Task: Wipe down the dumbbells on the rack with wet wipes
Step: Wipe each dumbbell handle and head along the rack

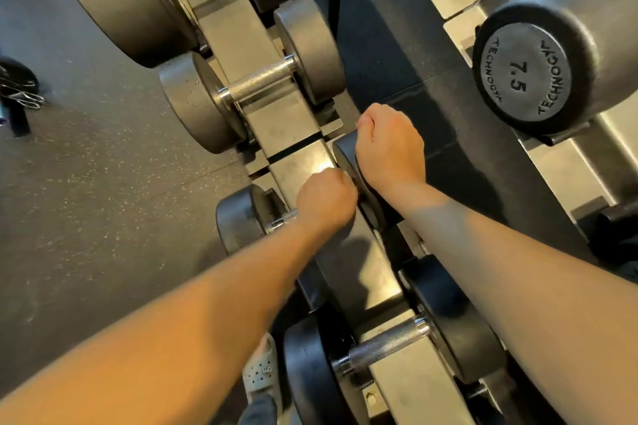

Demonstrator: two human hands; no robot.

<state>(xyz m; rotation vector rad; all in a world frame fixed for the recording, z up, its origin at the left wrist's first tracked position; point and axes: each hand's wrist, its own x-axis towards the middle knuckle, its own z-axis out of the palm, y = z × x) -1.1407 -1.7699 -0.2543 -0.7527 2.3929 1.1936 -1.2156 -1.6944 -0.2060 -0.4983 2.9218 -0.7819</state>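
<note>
A: Left hand [326,200]?
B: Clenched round the handle of the black round-headed steel-handled dumbbell [238,217], centre frame.
A: Right hand [390,145]?
B: Curled over its far head, gripping. Dumbbell sat on the grey metal rack [297,162], mid-frame.
</note>
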